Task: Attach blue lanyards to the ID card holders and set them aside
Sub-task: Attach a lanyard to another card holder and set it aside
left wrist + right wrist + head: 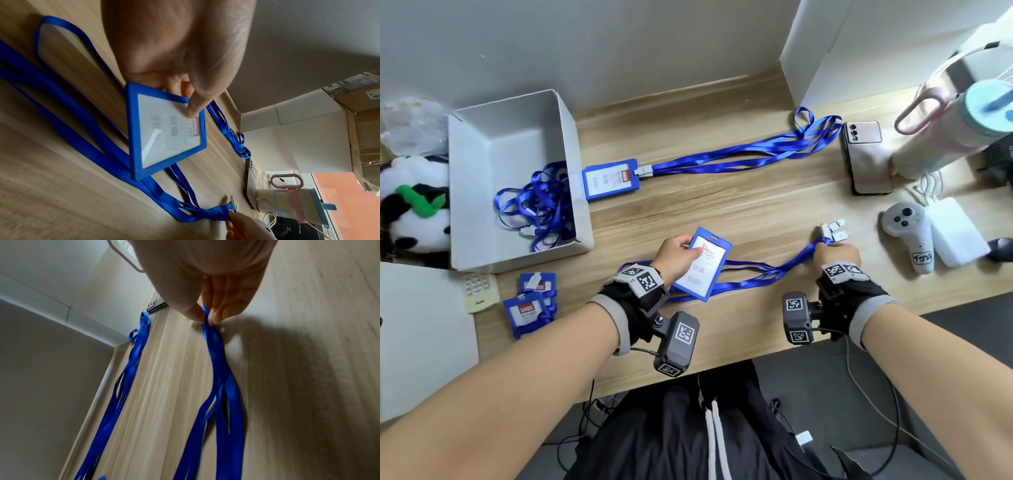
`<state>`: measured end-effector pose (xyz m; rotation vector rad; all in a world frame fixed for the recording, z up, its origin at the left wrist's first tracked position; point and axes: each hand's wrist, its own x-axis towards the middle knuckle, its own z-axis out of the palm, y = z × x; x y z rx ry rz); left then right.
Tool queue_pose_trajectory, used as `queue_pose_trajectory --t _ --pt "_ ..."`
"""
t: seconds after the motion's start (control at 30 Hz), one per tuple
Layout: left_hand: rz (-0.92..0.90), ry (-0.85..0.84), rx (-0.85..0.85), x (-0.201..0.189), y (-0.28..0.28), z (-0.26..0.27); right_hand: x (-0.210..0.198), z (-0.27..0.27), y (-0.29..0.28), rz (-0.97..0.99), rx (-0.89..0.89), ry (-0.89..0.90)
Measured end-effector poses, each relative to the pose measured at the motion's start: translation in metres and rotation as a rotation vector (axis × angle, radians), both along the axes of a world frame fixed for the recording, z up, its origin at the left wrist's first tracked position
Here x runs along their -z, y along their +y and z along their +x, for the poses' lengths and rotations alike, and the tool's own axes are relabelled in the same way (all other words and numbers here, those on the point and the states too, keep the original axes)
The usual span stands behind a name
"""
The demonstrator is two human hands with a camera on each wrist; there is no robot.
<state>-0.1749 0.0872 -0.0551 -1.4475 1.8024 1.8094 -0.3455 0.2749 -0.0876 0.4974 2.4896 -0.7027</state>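
Wooden desk (739, 212) carries a white box (482, 144) of lanyards at left. Left hand (676, 255) pinches a blue card holder (702, 262) marked "UHOO ID CARD", tilted above loose lanyards (756, 274). Right hand (837, 253) pinches their clip end; farther back lies a finished holder (610, 178).

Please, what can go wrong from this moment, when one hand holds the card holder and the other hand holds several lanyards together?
1. The right hand pinches a bundle of blue ribbon lanyards with several white clips; the straps may tangle when one is separated.
2. The left hand grips the blue plastic ID card holder only at one edge, so it may slip while clipping.
3. The straps run under the holder and could drag along.
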Motion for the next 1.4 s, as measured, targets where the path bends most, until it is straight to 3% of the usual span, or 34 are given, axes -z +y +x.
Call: queue_pose_trajectory --t 0.17,0.33,0.47,0.6,0.8,0.97,1.23,1.4 --pt "0.009 0.000 0.000 -0.005 0.002 -0.002 -0.012 0.007 -0.002 -0.085 0.044 0.122" --pt "0.016 0.053 -0.004 -0.017 -0.002 -0.009 -0.023 0.007 -0.014 -0.379 -0.079 0.184" --pt "-0.024 0.140 -0.050 -0.033 -0.012 -0.010 -0.051 0.013 -0.035 -0.756 -0.202 -0.008" --pt "-0.088 0.224 -0.021 -0.055 -0.027 -0.007 -0.085 0.026 -0.062 -0.929 -0.307 -0.192" --pt "-0.206 0.305 0.030 -0.090 -0.045 0.002 -0.131 0.043 -0.109 -0.961 -0.575 -0.287" --pt "-0.187 0.372 -0.107 -0.120 -0.062 0.013 -0.163 0.046 -0.143 -1.007 -0.746 -0.317" --pt "-0.200 0.432 -0.161 -0.142 -0.084 0.032 -0.181 0.058 -0.173 -0.884 -1.077 0.077" --pt "-0.217 0.389 -0.113 -0.144 -0.088 0.039 -0.178 0.065 -0.178 -0.883 -1.179 0.058"
